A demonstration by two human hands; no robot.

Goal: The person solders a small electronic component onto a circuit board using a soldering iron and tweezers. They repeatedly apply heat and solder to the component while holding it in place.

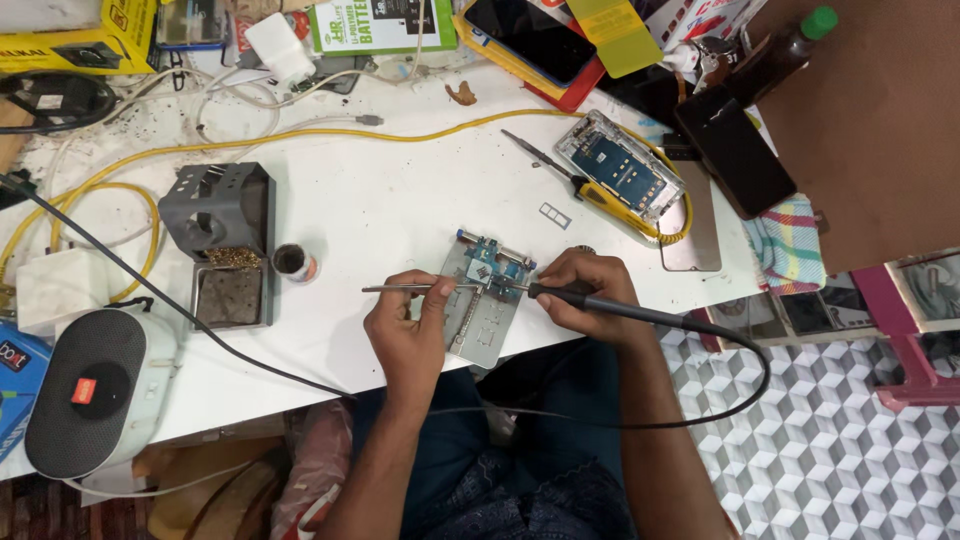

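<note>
Your left hand (405,335) has its fingers (437,290) pinched around thin metal tweezers (405,289), tips pointing at the small blue circuit board (488,262). Your right hand (580,290) is wrapped around a black soldering iron (600,304), tip on that same board. So the board sits right between both sets of fingers, clamped in a grey metal holder (482,330) near the front edge of the white counter (390,200). The iron's black cord (745,345) loops off past the front edge. Further left you've got a grey iron stand (220,205) with a small flux pot (294,262) just beside it. An opened phone (620,170) lies toward the right edge.
</note>
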